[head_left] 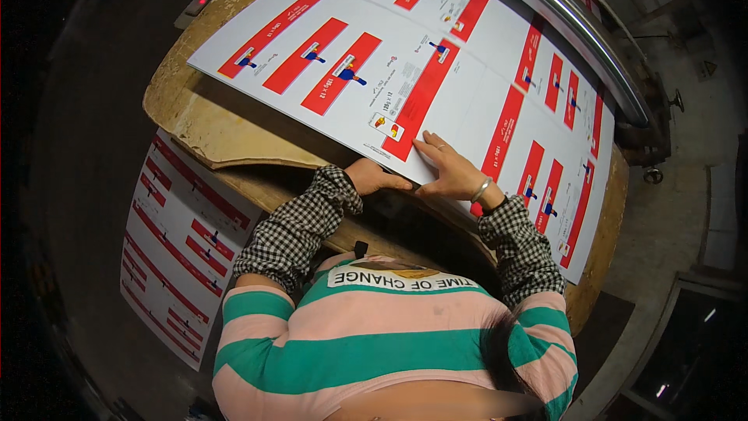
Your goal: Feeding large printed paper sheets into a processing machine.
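A large white printed sheet (475, 101) with red bands and small blue figures lies across a worn wooden board in front of me. My left hand (374, 178) is closed at the sheet's near edge, its thumb pointing right along that edge; the other fingers are partly hidden. Close beside it, my right hand (452, 170) rests on top of the sheet near the same edge. Its fingers are stretched out, and the thumb reaches toward the left thumb. A ring and a metal bangle show on the right hand and wrist.
Beyond the sheet runs a shiny metal roller or bar (569, 19), part of a machine. The worn wooden board (234, 129) extends past the sheet's left side. Lower left stands another red-and-white printed sheet (175, 257). A small handwheel (653, 176) sits at the right.
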The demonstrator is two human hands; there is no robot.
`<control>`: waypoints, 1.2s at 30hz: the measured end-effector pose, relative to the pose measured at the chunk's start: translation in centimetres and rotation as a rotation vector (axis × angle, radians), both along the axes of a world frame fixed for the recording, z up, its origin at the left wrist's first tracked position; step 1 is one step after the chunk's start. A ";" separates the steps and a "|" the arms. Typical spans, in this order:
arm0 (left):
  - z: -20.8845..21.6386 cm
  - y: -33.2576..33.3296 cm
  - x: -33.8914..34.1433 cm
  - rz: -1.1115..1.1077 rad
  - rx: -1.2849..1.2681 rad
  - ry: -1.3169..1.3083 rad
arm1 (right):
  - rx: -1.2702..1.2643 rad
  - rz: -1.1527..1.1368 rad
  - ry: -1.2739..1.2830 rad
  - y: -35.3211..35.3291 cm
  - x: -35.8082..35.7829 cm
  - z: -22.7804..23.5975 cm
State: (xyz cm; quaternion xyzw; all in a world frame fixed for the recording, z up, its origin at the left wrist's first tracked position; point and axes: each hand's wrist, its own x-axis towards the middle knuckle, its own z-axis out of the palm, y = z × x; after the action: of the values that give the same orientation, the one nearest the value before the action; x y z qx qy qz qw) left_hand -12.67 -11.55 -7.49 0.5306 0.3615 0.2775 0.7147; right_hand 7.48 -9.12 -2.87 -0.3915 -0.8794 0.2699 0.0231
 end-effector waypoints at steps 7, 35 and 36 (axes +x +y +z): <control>-2.6 0.0 -0.9 -0.060 0.029 0.162 | -0.072 -0.154 0.285 0.5 0.4 7.0; -0.7 -0.1 -0.5 -0.055 0.081 0.115 | -0.287 -0.056 0.126 1.5 0.3 1.8; -0.8 0.1 -0.3 -0.065 0.062 0.145 | -0.432 -0.117 0.204 1.7 0.7 2.8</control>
State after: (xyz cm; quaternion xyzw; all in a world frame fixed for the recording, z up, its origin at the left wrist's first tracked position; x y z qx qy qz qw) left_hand -12.95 -11.48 -8.25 0.5825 0.3861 0.2259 0.6786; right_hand 8.19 -7.46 -0.06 -0.4081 -0.7703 0.4881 0.0433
